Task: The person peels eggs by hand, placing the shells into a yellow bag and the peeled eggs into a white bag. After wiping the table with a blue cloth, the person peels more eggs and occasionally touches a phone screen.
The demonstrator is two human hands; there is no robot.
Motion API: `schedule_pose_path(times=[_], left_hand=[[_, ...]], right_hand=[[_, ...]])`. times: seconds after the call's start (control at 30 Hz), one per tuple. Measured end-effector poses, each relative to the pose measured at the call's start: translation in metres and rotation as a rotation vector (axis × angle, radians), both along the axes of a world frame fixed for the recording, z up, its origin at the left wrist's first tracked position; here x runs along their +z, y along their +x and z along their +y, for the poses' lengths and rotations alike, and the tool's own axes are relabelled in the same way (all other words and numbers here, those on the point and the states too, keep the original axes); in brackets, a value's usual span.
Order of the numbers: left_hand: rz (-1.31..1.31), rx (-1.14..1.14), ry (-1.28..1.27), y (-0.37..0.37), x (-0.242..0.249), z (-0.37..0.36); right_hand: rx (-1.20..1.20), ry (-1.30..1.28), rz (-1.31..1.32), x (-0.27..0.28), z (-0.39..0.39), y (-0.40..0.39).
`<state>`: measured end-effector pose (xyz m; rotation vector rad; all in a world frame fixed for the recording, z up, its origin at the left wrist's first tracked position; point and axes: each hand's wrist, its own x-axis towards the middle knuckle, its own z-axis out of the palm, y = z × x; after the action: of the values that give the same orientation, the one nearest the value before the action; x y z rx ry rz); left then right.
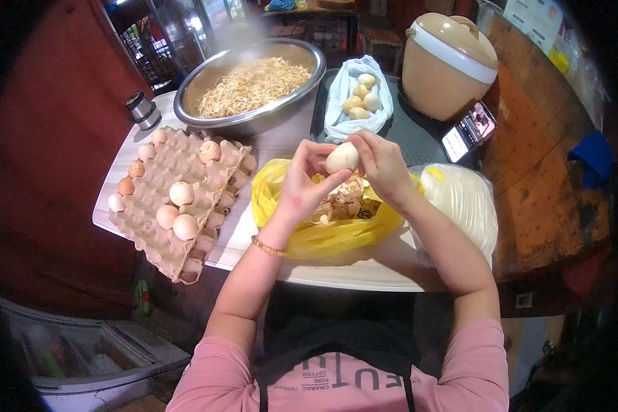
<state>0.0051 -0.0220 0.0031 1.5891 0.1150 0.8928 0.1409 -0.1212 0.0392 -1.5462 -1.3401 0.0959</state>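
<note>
A whitish egg point(342, 158) is held up between my two hands. Thumb and fingers of my left hand point(309, 175) close round its left side, while my right hand point(386, 165) grips it from the right with bent fingertips. Right below lies an open yellow plastic bag point(309, 237) with broken eggshells point(340, 202) inside. To the left, a cardboard egg tray point(165, 240) carries several eggs, pale and brown, some with cracked shells. Farther back, a light-blue plastic bag point(338, 113) holds several pale, yellowish eggs point(371, 101).
A metal bowl point(185, 113) of bean sprouts stands at the back left, a small dark jar point(141, 110) beside it. Behind the right hand are a dark tray point(415, 141), a beige lidded container point(436, 75), a propped phone point(470, 130) and a filled clear plastic bag point(463, 213).
</note>
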Motion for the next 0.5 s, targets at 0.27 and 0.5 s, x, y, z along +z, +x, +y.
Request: schedule_pose_path(times=[0.27,0.5], left_hand=[[-0.050,-0.021,-0.035,0.0047,-0.0037,0.0003],[0.000,-0.032,-0.033,0.0017,-0.0015,0.0030]], right_hand=[[-0.029,0.022,-0.041,-0.0051,0.0019,0.0023],[-0.015,0.014,-0.005,-0.0045,0.0024,0.0057]])
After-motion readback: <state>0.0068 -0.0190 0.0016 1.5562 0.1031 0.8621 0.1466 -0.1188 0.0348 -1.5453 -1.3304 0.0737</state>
